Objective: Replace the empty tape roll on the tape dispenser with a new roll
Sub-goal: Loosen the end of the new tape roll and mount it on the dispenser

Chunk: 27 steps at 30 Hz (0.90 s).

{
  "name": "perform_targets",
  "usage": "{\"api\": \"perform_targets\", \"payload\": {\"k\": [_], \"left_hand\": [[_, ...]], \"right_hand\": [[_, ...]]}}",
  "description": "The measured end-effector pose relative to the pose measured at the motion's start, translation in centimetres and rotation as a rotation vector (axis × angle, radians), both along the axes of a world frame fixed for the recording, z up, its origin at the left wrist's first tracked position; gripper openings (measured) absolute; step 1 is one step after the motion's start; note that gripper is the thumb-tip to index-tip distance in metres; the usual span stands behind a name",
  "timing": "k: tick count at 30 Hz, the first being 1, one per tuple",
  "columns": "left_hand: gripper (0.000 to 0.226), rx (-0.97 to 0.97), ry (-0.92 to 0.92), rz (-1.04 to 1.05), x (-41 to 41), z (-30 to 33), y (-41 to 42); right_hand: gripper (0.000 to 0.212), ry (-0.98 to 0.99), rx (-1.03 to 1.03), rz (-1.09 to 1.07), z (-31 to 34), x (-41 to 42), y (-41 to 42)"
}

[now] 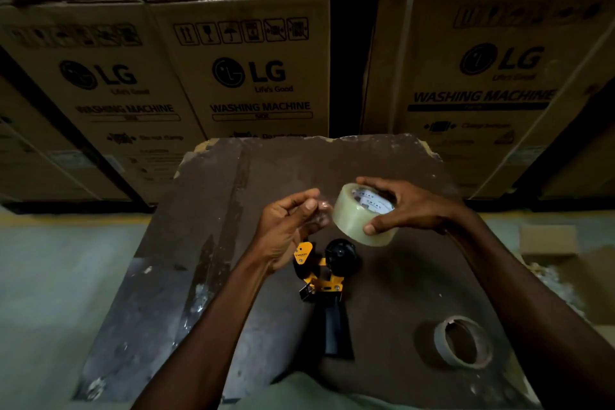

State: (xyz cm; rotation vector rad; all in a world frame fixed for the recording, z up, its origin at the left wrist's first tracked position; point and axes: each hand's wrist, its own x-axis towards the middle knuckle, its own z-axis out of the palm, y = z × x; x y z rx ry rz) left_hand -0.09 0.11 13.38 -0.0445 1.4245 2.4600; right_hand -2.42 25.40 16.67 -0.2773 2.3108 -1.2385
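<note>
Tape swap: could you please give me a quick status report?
Right hand holds new roll; left hand pinches its loose end. Dispenser on table, hub bare. Empty core set aside, nothing blocking.

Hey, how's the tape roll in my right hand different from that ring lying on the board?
The new roll carries a thick band of clear tape; the empty core is bare brown cardboard. The new roll is held up in the right hand, above the dispenser; the empty core rests on the board, untouched. The new roll looks wider and bulkier. Both are rings with open centres.
</note>
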Motion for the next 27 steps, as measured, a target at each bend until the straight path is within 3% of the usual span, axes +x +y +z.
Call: {"api": "perform_targets", "payload": {"k": [5, 13, 19, 23, 27], "left_hand": [[0.016, -0.270, 0.093, -0.002, 0.2, -2.1, -1.6], [0.014, -0.750, 0.267, 0.059, 1.7, -7.1, -2.7], [0.022, -0.843, 0.227, 0.060, 2.6, -10.6, -3.1], [0.008, -0.732, 0.085, 0.058, 2.8, -11.5, -3.2], [0.013, -0.702, -0.036, 0.045, 2.9, -12.6, -3.6]], "right_hand": [[0.127, 0.042, 0.084, -0.013, -0.9, -0.6, 0.0], [0.122, 0.252, 0.319, 0.038, -6.3, 0.3, -1.9], [0.124, 0.221, 0.338, 0.024, -9.9, 1.1, -3.1], [0.129, 0.174, 0.370, 0.021, -11.2, 1.1, -3.7], [0.128, 0.168, 0.389, 0.033, -11.9, 0.6, -4.2]]}}
